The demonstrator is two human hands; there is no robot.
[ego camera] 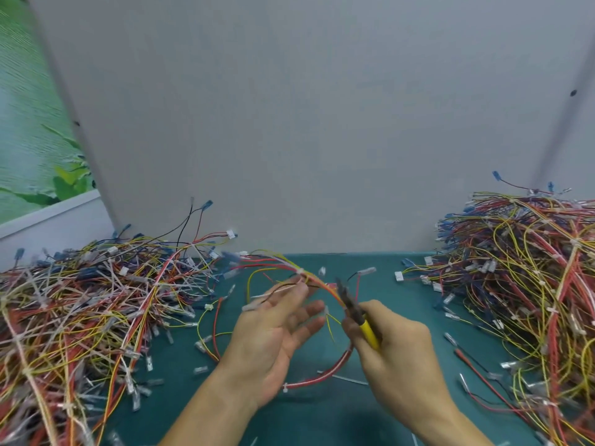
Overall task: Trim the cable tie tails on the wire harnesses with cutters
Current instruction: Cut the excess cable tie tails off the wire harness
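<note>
Closest to me, at the near edge of the green mat (322,420), two bare forearms come up from below. Above the middle of the mat the left hand (273,333) is turned palm-up, its fingers (309,309) straight and spread apart, gripping nothing. The topmost fingertip just touches the wires of the wire harness (325,375), a bit blurred there. The right hand (392,346) is curled tightly round the yellow handle of the cutters (360,317), thumb on top.

The dark cutter head points away from me and to the mat's left, lying against the orange and red strands of the harness just right of the left fingertips. I can't tell how its jaws stand. The harness itself loops: it runs under the right hand, curves down over the mat's centre to a white tie below the left wrist, and arches up past the left fingertips to a white cable tie (300,271) just beyond them. A thin white strip (349,379) lies flat on the mat beside the loop's low bend.

Over the mat's left side spreads a big tangled pile of harnesses (80,300), and a taller heap (521,268) covers its right side. Behind the mat's far edge rises a plain grey partition (306,123), with a leafy green picture (25,123) beyond its left end.
</note>
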